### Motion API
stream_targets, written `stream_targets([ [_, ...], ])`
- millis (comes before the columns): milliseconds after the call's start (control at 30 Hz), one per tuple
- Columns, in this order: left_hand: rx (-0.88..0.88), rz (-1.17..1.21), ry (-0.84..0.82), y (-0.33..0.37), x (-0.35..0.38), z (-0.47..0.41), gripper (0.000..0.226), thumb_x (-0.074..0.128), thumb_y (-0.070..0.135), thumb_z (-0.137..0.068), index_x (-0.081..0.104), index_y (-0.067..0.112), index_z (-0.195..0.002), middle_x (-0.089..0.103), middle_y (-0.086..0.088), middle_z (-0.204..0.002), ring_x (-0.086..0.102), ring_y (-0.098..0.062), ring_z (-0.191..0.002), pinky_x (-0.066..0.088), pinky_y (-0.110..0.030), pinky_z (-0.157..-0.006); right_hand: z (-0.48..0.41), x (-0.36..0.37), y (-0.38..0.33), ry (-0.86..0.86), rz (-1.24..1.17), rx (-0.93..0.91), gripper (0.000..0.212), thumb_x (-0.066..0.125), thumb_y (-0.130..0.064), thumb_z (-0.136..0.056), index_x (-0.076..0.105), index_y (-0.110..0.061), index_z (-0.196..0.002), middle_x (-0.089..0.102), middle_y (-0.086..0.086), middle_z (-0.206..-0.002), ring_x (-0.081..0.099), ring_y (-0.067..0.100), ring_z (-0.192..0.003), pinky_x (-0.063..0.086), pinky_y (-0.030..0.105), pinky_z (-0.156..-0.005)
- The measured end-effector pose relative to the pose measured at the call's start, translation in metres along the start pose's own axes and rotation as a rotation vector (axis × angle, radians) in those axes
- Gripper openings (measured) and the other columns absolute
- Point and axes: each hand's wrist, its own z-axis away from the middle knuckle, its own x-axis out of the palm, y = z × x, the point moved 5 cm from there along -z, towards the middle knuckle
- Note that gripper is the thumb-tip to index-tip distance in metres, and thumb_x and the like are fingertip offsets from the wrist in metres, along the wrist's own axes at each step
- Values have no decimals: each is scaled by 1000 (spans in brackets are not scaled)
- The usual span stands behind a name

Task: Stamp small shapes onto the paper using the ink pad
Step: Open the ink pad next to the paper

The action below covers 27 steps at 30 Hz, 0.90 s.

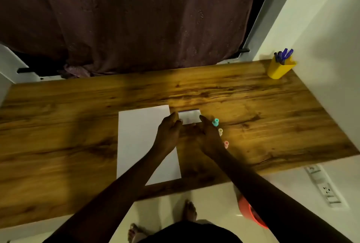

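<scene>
Two hands (169,131) (208,137) around one ink pad (190,116)

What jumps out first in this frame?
Both hands, left hand and right hand, meet on a small white ink pad at mid-table, just right of the blank white paper. A yellow pen cup stands in the far right corner of the wooden table.

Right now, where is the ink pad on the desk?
In the head view, the ink pad sits near the desk's middle, just right of the paper's far corner, between the left hand and right hand, with the teal stamp on its right.
</scene>
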Motion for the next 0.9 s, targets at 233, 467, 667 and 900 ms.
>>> stream_targets([
  [233,-144,60,22,1,24,-27,40,49,29,-105,52,17,-143,55,-12,-149,56,-12,-103,37,-31,-92,-30,-1,1,-53,-9,83,59,48,-24,-106,26,-10,-158,33,11,-163,33,29,-150,29,41,-122],
  [467,-251,24,-3,-8,34,-40,39,47,30,-106,51,15,-141,55,-15,-147,56,-31,-122,44,-37,-98,-39,-3,4,-92,-76,71,51,48,-8,-102,37,-10,-152,51,13,-149,46,29,-140,41,44,-116],
  [667,-287,107,37,-9,29,-40,21,51,23,-104,56,17,-123,59,-15,-135,55,-25,-107,48,-39,-100,-38,-1,5,-81,-56,80,57,51,-2,-97,36,-11,-151,51,14,-148,47,31,-139,42,37,-109],
  [900,-247,258,137,-4,-15,-30,27,50,13,-102,56,33,-84,58,9,-93,55,-22,-102,44,-33,-89,-35,14,-24,-66,-58,52,61,54,-7,-99,33,-20,-155,48,8,-153,55,29,-131,54,41,-103],
])
